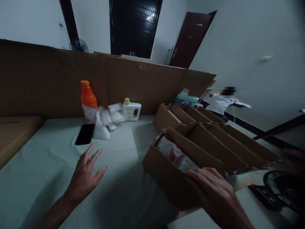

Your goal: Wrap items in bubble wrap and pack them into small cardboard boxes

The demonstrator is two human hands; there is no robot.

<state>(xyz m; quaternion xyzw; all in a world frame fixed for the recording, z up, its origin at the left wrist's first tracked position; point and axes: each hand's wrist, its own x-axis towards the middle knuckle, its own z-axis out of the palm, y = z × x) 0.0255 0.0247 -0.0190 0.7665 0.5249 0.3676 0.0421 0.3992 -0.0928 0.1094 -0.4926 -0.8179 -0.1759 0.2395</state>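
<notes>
My left hand [86, 170] hovers over the pale green cloth [119, 165], fingers spread and nothing in them. Just beyond its fingertips lies a black smartphone [85, 134]. At the right, my right hand [213, 187] grips the near end of an open, narrow cardboard box [166, 178], with its fingers over the rim; the thumb is hidden. Inside that box is a plastic-wrapped item [176, 154] with whitish and reddish parts, its kind unclear. Behind the phone stand a red-orange bottle [88, 98], a crumpled heap of bubble wrap [107, 119] and a white jug [134, 109] with a green cap.
Several more open cardboard boxes [214, 143] stand in rows at the right. Behind them is a teal bottle [186, 98]. A tall cardboard wall [147, 86] runs along the back. A black fan [286, 190] is at lower right. Another person [219, 103] is farther back.
</notes>
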